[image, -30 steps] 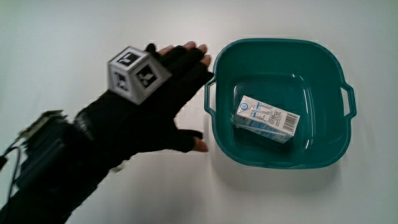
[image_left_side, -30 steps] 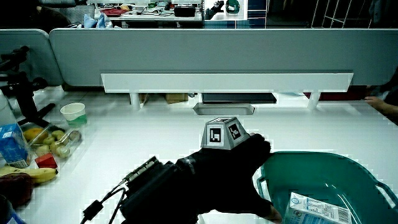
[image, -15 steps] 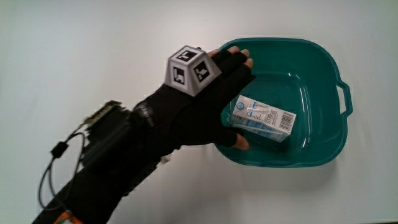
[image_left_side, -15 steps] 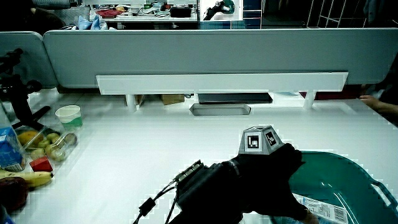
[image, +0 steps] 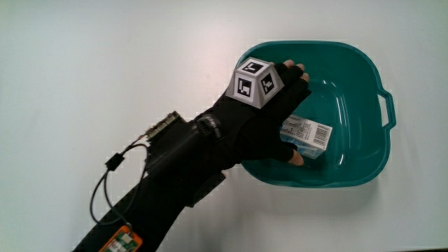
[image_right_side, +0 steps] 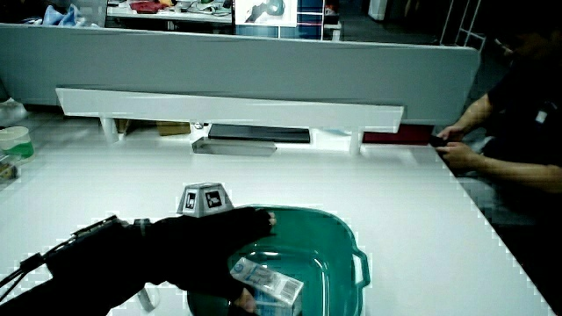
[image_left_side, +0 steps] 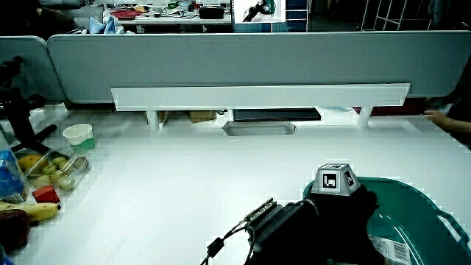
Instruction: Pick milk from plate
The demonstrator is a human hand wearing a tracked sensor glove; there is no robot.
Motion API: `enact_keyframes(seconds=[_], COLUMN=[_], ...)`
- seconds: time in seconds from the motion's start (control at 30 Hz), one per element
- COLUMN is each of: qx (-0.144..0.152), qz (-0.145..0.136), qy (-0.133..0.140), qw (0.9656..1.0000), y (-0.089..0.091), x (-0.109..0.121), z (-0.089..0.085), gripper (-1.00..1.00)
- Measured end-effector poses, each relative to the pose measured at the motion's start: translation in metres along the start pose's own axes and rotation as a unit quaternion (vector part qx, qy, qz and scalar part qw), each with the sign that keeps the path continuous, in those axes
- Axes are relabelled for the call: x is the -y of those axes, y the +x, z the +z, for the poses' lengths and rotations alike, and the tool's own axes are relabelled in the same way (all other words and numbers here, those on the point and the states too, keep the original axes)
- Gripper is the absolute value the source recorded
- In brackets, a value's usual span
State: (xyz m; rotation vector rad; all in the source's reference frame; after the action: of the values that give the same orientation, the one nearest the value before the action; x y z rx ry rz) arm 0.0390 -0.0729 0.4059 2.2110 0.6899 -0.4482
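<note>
A small white and blue milk carton lies flat in a teal plastic basin, not on a plate. The gloved hand, with its patterned cube, reaches in over the basin rim and covers the carton's end nearest the forearm. Its fingers stretch out above the basin floor and the thumb rests at the carton's edge nearer the person; they are not closed around it. Both side views show the hand low over the carton in the basin.
At the table's edge in a side view stand a paper cup, a clear box of fruit, a banana and a blue carton. A grey tray lies under the low partition.
The hand has moved from beside the basin to over its rim and down onto the milk carton. The carton and basin have stayed put.
</note>
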Motion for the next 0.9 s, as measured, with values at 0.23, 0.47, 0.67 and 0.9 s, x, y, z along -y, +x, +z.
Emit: enact_keyframes(seconds=[0.23, 0.47, 0.67, 0.9], qx=[-0.001, 0.011, 0.021, 0.021], qz=[0.004, 0.001, -0.002, -0.011], qy=[-0.011, -0.014, -0.012, -0.005], qw=[0.9999, 0.9998, 0.9997, 0.9997], y=[-0.001, -0.003, -0.002, -0.003], x=[-0.009, -0.013, -0.013, -0.015], z=[-0.01, -0.014, -0.015, -0.017], gripper=[0.0, 0.0, 0.07, 0.31])
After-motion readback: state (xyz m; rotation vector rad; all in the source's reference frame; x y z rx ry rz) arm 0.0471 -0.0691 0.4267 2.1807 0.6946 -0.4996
